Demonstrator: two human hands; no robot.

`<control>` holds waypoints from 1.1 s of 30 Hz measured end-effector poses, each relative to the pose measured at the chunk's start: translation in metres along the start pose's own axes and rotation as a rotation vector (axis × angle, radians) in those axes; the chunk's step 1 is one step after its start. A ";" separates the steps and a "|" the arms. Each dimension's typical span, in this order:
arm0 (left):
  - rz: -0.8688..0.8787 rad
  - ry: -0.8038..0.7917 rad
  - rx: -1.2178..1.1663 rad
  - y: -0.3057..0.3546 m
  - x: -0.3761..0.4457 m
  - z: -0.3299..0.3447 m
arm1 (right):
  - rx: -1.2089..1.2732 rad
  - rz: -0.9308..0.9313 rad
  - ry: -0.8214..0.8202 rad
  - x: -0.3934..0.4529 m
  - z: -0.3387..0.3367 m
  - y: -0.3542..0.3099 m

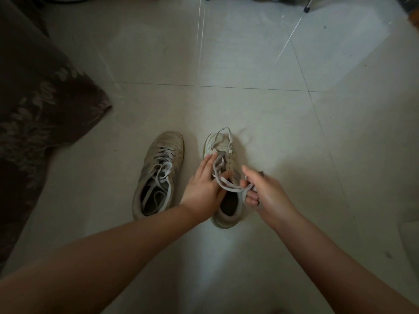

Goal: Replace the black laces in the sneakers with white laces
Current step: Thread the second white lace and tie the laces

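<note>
Lying on the tiled floor: right sneaker, toe away, white lace partly threaded. Left hand resting on the tongue, fingers straight and together. Right hand pinching the lace end, fingers curled. Just beside, left sneaker, laced white, lace ends tucked inside. Far left, patterned brown fabric.

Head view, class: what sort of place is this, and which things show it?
Probably a room at home: glossy pale tiled floor, a dark patterned fabric-covered seat edge, and two worn pale sneakers standing on the floor.
</note>
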State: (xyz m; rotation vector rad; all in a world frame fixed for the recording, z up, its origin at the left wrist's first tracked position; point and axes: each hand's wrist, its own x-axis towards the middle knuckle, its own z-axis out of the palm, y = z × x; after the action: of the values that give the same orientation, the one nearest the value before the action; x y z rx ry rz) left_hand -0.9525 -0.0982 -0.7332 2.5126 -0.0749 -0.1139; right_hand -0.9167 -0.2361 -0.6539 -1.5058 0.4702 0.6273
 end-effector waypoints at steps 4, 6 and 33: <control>0.137 0.121 0.070 0.001 -0.007 -0.012 | -0.324 -0.147 0.202 0.016 -0.018 0.001; 0.214 0.147 0.110 0.001 -0.006 -0.016 | -0.372 -0.139 0.141 0.018 -0.024 -0.003; 0.681 0.133 0.570 0.030 -0.002 -0.021 | -0.853 0.083 -0.238 0.058 0.014 -0.029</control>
State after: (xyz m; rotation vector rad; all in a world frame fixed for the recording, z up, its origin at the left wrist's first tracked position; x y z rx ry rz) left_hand -0.9533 -0.1100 -0.6983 2.8774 -1.0174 0.4051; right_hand -0.8549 -0.2163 -0.6687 -2.1750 0.0627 1.1460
